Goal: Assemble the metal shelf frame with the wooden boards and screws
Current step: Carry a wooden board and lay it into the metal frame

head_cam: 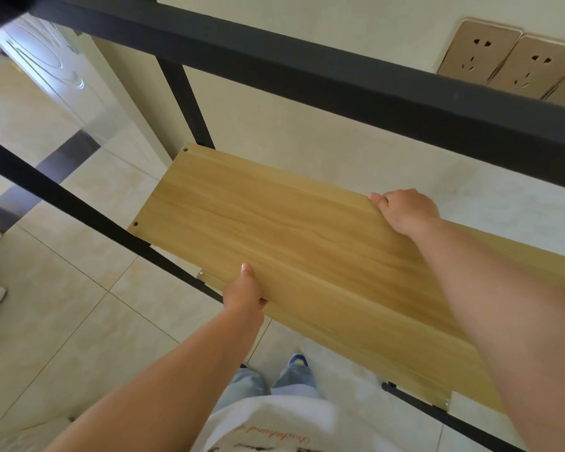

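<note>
A light wooden board with screw holes at its left corners lies tilted inside the black metal shelf frame. My left hand grips the board's near edge, thumb on top and fingers underneath. My right hand grips the far edge, fingers curled over it. A second wooden board lies lower and nearer, fixed by small metal brackets to the frame's lower front rail.
The frame stands close to a cream wall with beige sockets at the upper right. Beige floor tiles lie below, a white door at the upper left. My feet in blue shoes stand beside the frame.
</note>
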